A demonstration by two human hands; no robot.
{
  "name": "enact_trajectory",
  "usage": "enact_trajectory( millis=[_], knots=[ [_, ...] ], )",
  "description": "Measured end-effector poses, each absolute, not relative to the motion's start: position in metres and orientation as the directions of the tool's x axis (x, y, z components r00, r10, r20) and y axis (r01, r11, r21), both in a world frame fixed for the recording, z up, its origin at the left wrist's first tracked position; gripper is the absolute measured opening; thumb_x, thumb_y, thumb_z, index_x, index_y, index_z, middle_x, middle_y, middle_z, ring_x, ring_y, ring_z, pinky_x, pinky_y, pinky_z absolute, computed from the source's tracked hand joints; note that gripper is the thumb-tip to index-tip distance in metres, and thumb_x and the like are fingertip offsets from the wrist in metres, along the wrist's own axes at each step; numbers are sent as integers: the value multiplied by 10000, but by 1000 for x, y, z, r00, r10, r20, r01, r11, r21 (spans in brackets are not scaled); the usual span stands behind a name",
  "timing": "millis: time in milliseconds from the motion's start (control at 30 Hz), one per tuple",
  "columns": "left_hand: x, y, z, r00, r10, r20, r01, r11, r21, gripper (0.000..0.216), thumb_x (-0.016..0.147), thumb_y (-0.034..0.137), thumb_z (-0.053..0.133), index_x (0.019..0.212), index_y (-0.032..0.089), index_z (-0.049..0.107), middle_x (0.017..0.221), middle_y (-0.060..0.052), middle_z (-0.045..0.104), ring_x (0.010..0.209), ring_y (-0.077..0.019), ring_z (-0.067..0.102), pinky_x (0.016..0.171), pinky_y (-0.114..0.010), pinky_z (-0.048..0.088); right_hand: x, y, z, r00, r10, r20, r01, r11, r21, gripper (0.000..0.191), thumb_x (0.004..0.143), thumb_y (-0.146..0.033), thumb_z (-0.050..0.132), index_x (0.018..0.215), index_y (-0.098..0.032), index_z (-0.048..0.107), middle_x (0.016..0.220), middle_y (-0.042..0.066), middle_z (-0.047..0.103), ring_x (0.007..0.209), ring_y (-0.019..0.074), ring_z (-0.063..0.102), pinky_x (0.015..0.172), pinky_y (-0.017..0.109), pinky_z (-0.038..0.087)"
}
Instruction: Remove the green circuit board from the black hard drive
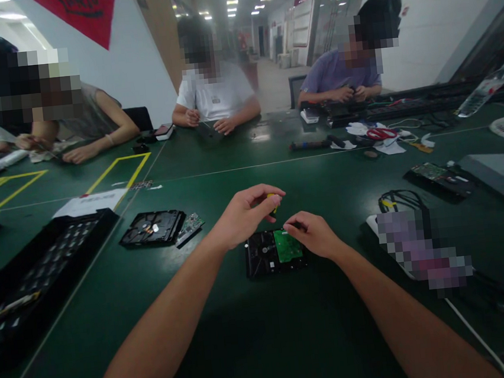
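Observation:
A black hard drive (259, 259) lies flat on the green table, its green circuit board (290, 249) facing up on the right part. Above the drive's far edge, my left hand (245, 213) is closed around a small screwdriver (273, 206) with a yellow and black handle; its tip is hard to see. My right hand (312, 233) is at the board's far right corner, thumb and forefinger pinched together. What the pinch holds, if anything, is too small to make out. Left of the drive lie another hard drive (152, 228) and a loose circuit board (190, 227).
On the left stands a long black tray (41, 274), with paper (90, 202) behind it. At right are a phone-like device (418, 250) with cables, another drive (441, 181) and a grey box (502, 172). Several people work across the table, near a pile of tools and scraps (383, 136).

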State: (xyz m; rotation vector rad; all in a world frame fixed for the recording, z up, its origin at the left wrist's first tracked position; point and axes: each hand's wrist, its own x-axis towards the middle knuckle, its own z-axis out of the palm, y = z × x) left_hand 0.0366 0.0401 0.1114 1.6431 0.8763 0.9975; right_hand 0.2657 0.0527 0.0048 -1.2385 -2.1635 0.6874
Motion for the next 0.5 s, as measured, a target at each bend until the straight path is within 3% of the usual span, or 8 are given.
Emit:
enact_trajectory(
  millis=[133, 500],
  knots=[
    [35, 42, 110, 406, 893, 193, 42, -230, 972, 248, 992, 362, 596, 1103, 166, 700, 1076, -75, 691, 959, -174, 644, 761, -288, 601, 266, 50, 8, -461, 873, 161, 588, 436, -681, 265, 983, -433, 651, 1140, -231, 722, 1064, 62, 686, 703, 130, 578, 642, 287, 451],
    [32, 43, 110, 406, 905, 126, -11, -133, 991, 273, 973, 384, 611, 1062, 175, 761, 1117, -99, 706, 1050, -220, 640, 773, -309, 591, 266, 42, 23, -528, 841, 118, 563, 451, -692, 395, 911, -489, 745, 1212, -236, 707, 1096, 72, 638, 802, 168, 601, 703, 315, 480]
  ],
)
